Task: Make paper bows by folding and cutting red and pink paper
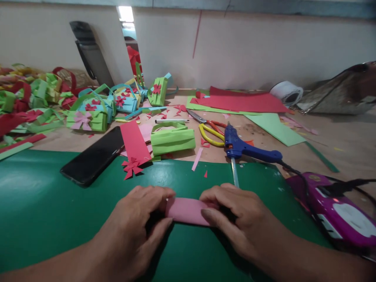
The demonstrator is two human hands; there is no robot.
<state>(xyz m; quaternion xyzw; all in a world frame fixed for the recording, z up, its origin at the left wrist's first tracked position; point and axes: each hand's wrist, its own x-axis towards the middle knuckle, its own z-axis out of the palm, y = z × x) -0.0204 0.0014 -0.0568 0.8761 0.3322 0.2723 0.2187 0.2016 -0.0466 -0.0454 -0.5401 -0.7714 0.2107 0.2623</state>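
Green matting (53, 203) lies under the left hand (141, 217) and right hand (237, 209), which grip opposite ends of a pink paper piece (188, 211) between them, seemingly half-shaped, while flower-trimmed bags (100, 122) beyond the left hand look complete and a green bag (173, 142) ahead shows no flower.

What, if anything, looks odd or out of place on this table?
Small red and pink paper scraps lie strewn around the scissors, looking untidy. Dark marks blot the brown tabletop near the glue gun, like a stain. Nothing appears broken.
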